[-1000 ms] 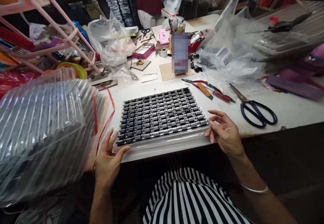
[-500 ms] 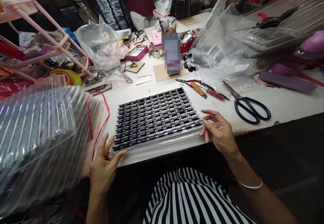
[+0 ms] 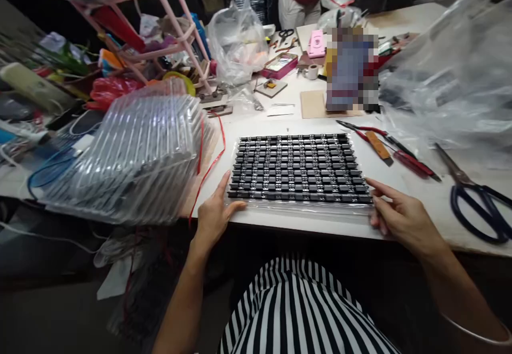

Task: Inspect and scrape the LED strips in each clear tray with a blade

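A clear plastic tray filled with rows of small black circuit boards lies flat on the white table near its front edge. My left hand holds the tray's near left corner, its fingers along the left side and the thumb at the front rim. At the near right corner, my right hand pinches the tray's edge between thumb and fingers. The fingertips under the rim are partly hidden.
Left of the tray is a tall stack of clear plastic trays with a red ribbon beside it. Pliers, an orange-handled blade and large scissors lie to the right. Plastic bags and a pink rack stand behind.
My view has swung left, bringing more of the tray stack into sight. The tray of boards has turned squarer to the table edge, with both hands still at its near corners.
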`<act>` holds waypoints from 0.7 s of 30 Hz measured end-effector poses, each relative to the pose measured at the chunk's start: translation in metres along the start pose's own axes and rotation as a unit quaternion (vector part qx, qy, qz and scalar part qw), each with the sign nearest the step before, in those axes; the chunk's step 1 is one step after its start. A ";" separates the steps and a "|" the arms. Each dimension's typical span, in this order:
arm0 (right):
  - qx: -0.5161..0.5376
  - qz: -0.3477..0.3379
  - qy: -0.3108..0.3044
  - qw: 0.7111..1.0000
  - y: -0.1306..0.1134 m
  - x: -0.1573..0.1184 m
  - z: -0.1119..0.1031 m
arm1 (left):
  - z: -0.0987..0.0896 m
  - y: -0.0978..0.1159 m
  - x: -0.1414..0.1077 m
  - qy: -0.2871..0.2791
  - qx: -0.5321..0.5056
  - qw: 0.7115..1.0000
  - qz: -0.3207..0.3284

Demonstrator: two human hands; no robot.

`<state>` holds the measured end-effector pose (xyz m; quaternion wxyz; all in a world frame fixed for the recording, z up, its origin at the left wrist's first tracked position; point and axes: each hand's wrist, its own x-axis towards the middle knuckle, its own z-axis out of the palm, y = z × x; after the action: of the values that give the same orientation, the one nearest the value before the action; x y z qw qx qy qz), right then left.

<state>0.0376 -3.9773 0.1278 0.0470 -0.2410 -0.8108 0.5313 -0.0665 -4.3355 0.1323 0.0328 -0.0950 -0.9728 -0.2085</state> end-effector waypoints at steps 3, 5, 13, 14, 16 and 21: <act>-0.158 -0.047 0.013 0.986 0.001 0.006 -0.005 | -0.003 0.001 0.000 -0.015 -0.017 1.000 0.009; -0.227 -0.106 0.040 0.967 0.003 0.011 -0.007 | -0.004 0.001 0.001 -0.019 -0.030 0.999 0.007; -0.368 -0.186 0.049 0.910 0.008 0.017 -0.005 | -0.005 -0.004 0.001 -0.012 -0.147 0.988 0.046; -0.376 -0.179 0.047 0.908 0.007 0.017 -0.005 | -0.006 -0.005 0.001 -0.016 -0.161 0.986 0.048; -0.375 -0.159 0.042 0.912 0.006 0.017 -0.006 | -0.009 -0.005 0.003 -0.026 -0.181 0.982 0.041; -0.310 -0.148 0.051 0.938 0.017 0.018 -0.013 | -0.018 -0.006 0.012 0.002 -0.324 0.945 -0.047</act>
<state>0.0315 -3.9532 0.1146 0.0894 -0.1483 -0.9583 0.2271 -0.0789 -4.3464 0.1475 -0.0078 -0.0541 -0.8560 -0.5141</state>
